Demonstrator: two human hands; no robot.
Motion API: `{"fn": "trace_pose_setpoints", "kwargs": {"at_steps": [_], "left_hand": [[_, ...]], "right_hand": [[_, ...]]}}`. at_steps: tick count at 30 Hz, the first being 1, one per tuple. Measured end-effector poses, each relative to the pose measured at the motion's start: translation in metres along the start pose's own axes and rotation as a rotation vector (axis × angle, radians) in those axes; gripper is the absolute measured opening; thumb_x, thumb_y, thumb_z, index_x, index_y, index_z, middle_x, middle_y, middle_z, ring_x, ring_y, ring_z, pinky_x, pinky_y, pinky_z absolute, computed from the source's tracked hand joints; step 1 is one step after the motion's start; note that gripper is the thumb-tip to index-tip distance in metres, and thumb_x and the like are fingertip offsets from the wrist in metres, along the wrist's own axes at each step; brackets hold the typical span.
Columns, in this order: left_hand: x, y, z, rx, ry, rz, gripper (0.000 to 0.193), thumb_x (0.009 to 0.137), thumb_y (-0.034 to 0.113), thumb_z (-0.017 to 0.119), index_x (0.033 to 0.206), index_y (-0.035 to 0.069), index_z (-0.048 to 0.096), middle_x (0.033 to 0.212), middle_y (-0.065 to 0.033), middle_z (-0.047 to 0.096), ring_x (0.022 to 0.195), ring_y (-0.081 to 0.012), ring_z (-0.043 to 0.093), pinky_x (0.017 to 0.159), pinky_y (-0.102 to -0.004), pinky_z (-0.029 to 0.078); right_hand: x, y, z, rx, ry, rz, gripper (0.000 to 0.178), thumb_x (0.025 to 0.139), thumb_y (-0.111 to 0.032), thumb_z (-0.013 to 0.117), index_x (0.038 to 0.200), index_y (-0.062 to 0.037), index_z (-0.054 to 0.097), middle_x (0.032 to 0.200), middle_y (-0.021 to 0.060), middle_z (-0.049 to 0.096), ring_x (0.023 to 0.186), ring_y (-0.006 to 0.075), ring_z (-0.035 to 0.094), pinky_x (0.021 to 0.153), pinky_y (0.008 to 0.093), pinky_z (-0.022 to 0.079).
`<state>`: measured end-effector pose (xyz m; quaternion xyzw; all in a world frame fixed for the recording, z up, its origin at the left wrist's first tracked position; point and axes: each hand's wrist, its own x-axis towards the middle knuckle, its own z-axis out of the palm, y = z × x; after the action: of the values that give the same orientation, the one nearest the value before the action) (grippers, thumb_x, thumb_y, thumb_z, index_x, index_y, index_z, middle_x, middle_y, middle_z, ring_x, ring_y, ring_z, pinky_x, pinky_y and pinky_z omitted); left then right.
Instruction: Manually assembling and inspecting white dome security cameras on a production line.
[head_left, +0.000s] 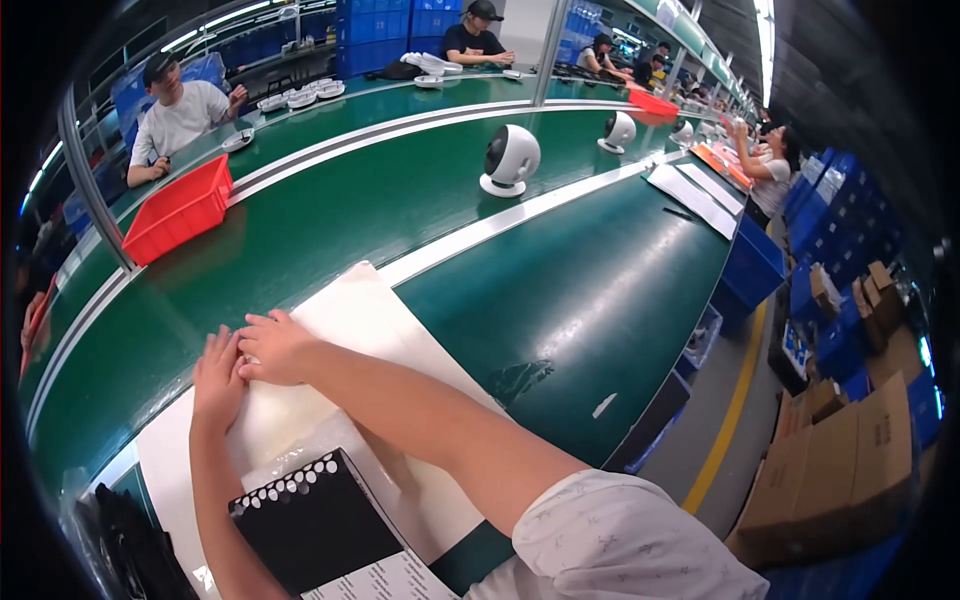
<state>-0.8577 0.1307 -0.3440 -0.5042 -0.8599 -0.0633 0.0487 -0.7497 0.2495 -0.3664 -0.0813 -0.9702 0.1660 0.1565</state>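
My left hand (pixel 217 382) lies on a cream-white sheet (pixel 350 305) at the lower left, its fingers stretched out. Right beside it, my right hand (pixel 278 350) reaches across and rests on the same sheet with fingers apart, close to the left fingertips. Neither hand shows anything gripped. Between my forearms is a black sheet (pixel 312 525) with a row of round white stickers along its far edge. Below it lies a white label sheet (pixel 375 580) with rows of print. Crinkled clear plastic (pixel 330 435) sits just beyond the black sheet.
Several white-and-black rounded devices, one nearest (pixel 512 160), stand on the green conveyor belt (pixel 400 190). A red bin (pixel 180 210) is at the left. Papers (pixel 695 198) and a pen (pixel 678 214) lie farther along the bench. Co-workers sit across the line. Cardboard boxes (pixel 830 460) stand at the right.
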Motion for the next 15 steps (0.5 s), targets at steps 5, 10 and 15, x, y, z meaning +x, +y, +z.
{"fn": "trace_pose_setpoints", "kwargs": {"at_steps": [5, 10, 15], "left_hand": [[-0.002, -0.003, 0.003, -0.263, -0.075, 0.103, 0.040, 0.087, 0.022, 0.039, 0.127, 0.013, 0.039, 0.134, -0.0082, 0.034, 0.127, -0.0235, 0.023, 0.103, -0.0408, 0.015], [-0.003, 0.000, 0.006, -0.239, -0.058, 0.090, 0.040, 0.087, 0.023, 0.039, 0.125, 0.011, 0.041, 0.134, -0.0082, 0.034, 0.127, -0.0240, 0.023, 0.103, -0.0407, 0.015], [-0.003, -0.012, 0.021, -0.232, 0.042, 0.172, 0.039, 0.082, 0.020, 0.044, 0.119, 0.007, 0.046, 0.130, -0.0122, 0.037, 0.124, -0.0292, 0.028, 0.101, -0.0394, 0.021]], "right_hand": [[-0.001, 0.004, -0.001, 0.023, -0.010, -0.089, 0.051, 0.080, -0.044, 0.041, 0.113, -0.0059, 0.050, 0.124, 0.0085, 0.044, 0.121, 0.0236, 0.032, 0.098, 0.0360, 0.023], [-0.001, 0.009, 0.008, 0.069, 0.074, -0.102, 0.053, 0.079, -0.044, 0.044, 0.114, -0.0061, 0.049, 0.123, 0.0087, 0.045, 0.121, 0.0238, 0.032, 0.097, 0.0362, 0.024], [-0.004, 0.010, 0.002, 0.074, 0.028, -0.113, 0.053, 0.079, -0.046, 0.044, 0.115, -0.0071, 0.048, 0.123, 0.0089, 0.045, 0.122, 0.0237, 0.032, 0.098, 0.0401, 0.021]]}}
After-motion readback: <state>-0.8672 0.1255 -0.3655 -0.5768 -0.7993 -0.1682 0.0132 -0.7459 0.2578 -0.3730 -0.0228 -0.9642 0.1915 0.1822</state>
